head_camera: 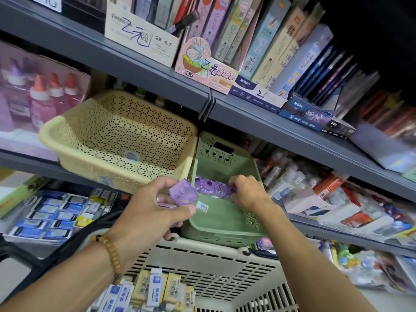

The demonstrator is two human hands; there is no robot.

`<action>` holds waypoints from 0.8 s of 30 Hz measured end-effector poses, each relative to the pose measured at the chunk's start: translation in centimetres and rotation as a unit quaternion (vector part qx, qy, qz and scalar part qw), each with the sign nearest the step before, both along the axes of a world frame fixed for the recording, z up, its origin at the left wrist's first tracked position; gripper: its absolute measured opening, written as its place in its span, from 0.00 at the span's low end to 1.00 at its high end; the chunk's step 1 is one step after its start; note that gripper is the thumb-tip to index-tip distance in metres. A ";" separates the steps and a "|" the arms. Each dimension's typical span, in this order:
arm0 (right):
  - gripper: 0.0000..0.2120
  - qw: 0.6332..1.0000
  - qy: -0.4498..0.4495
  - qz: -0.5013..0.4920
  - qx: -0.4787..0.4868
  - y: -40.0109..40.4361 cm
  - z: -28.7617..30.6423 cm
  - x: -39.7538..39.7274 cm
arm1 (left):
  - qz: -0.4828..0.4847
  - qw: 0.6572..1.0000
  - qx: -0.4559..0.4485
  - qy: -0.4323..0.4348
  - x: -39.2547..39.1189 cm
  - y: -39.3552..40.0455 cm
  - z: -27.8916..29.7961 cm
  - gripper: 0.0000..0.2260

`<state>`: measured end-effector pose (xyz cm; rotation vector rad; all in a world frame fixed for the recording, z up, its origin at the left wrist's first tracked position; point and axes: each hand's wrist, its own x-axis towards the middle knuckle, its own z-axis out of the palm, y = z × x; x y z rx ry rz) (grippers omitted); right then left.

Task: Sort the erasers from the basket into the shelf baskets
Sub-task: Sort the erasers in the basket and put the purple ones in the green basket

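Head view: left hand grip grasps purple eraser pack plus pink item beneath, hard to identify. Right hand grip pinches right end of purple eraser strip. Strip's long axis runs left-right, stretching leftward from right grip toward left grip, over green shelf basket. Right hand nearer green basket's interior; drop looks straight down. Beige perforated basket up-left of left grip. Source basket below both grips, white and yellow erasers inside.

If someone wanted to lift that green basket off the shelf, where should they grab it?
Probably by the near rim of the green basket, coming from the front and below. It tilts forward over the shelf edge, so that rolled lip faces the person. The right hand and purple erasers occupy the inside.
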<state>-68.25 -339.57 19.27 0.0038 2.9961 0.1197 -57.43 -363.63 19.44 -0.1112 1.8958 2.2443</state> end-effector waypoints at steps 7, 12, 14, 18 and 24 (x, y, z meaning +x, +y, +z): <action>0.14 0.995 0.083 0.055 -0.030 -1.0 2.5 2.1 | -0.004 0.999 -0.040 0.008 0.1 0.1 0.0 0.15; 0.11 0.884 0.021 0.163 -0.438 -5.5 5.6 7.7 | 0.001 0.995 -0.092 0.024 0.0 0.0 -0.1 0.14; 0.14 0.881 -0.011 0.197 -0.431 -6.5 5.9 8.7 | -0.010 0.993 -0.113 0.034 0.0 -0.1 0.0 0.12; 0.12 0.888 -0.010 0.181 -0.422 -7.0 5.6 8.9 | -0.048 0.994 -0.092 0.037 0.1 -0.3 0.2 0.07; 0.20 0.898 0.041 0.208 -0.386 -6.9 4.9 9.5 | -0.083 0.996 -0.023 -0.013 0.1 -0.3 0.7 0.05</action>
